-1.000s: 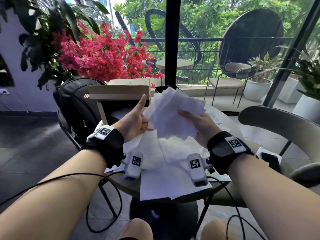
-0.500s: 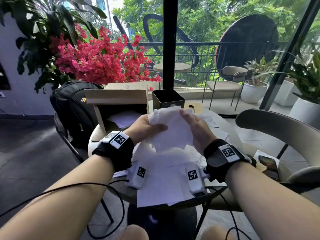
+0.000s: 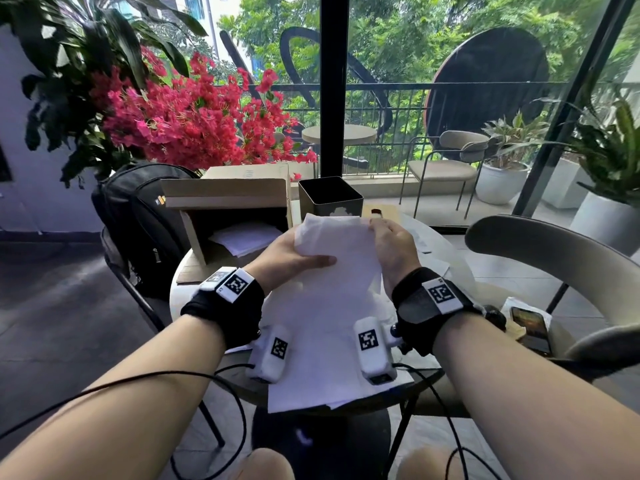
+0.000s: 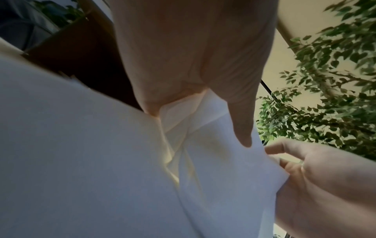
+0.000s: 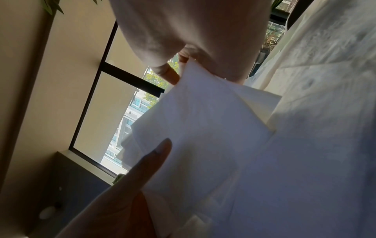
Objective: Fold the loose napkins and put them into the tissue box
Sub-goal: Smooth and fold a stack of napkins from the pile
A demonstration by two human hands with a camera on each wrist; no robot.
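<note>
Both hands on one white napkin above the round table

While the left hand grips the left side of a white napkin, thumb laid across its front, the right hand pinches the sheet's upper right corner, so the napkin hangs between them at the centre of the head view. Seen from the left wrist, the napkin creases where the thumb and fingers of the left hand close on it, and the right hand clasps its edge at the lower right. Seen from the right wrist, layered corners of the napkin fan out under the right hand, with the left thumb pressing on it from the lower left. Below the held sheet, more loose napkins lie spread on the round table. Just above the hands in the frame stands the dark square tissue box, open at the top. Left of it a cardboard box lies on its side with white sheets inside, and a black backpack sits further left. At the right edge a phone lies near a curved chair back
</note>
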